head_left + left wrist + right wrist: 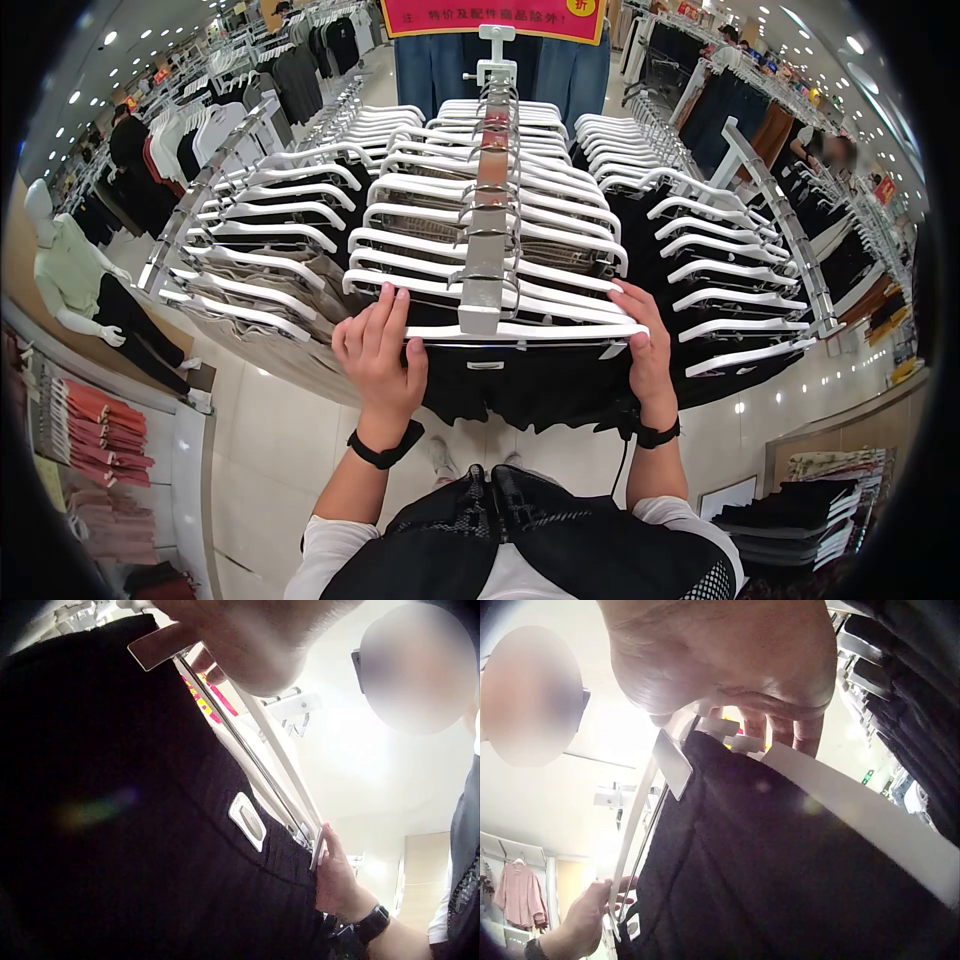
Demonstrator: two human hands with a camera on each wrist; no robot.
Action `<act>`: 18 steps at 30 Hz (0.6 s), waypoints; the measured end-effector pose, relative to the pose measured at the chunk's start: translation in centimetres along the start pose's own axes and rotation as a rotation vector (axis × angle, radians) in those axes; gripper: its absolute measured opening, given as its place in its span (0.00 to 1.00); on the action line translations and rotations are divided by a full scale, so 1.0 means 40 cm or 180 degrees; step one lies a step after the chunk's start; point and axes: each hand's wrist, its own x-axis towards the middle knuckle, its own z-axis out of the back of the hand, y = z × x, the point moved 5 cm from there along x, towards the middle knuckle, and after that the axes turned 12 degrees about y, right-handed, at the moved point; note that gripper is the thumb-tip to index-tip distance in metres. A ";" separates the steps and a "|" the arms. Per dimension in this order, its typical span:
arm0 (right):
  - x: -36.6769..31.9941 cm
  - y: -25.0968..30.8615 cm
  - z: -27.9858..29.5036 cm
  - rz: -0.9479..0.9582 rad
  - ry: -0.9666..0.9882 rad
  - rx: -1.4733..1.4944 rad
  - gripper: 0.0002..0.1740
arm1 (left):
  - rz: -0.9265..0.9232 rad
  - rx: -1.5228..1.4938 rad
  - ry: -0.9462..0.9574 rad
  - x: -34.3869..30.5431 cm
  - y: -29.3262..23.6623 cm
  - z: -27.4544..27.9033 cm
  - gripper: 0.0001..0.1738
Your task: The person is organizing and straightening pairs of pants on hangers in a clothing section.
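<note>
A white clip hanger (520, 332) carrying a black garment (520, 385) hangs at the front of a sloped metal rack arm (487, 230) packed with several like hangers. My left hand (380, 345) holds the hanger's left end, fingers laid up over the bar. My right hand (645, 345) grips its right end. In the right wrist view the right hand's fingers (780, 712) curl over the white bar (855, 810) above the black cloth (765, 885), and the left hand (589, 915) clasps the far end. In the left wrist view a white tab (247, 820) sits on the cloth, the right hand (337, 881) beyond.
Similar rack arms with white hangers flank this one at left (260, 240) and right (720, 270). A mannequin (70, 270) stands far left, a red sign (490, 15) hangs behind. Folded stacks fill shelves at lower left (95, 420) and lower right (800, 520). Another person (835, 150) stands back right.
</note>
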 end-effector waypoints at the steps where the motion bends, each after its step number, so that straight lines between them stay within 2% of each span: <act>1: -0.001 0.000 -0.001 -0.0014 -0.0004 -0.0001 0.43 | 0.0013 0.0003 -0.0023 -0.002 0.003 0.000 0.26; 14: 0.005 0.030 0.004 -0.0127 -0.0031 0.0014 0.43 | -0.0045 -0.0167 0.0049 -0.012 -0.001 0.006 0.25; 18: 0.006 0.023 0.004 -0.0184 -0.0039 -0.0110 0.47 | -0.0073 -0.0164 0.0089 -0.018 -0.004 0.016 0.25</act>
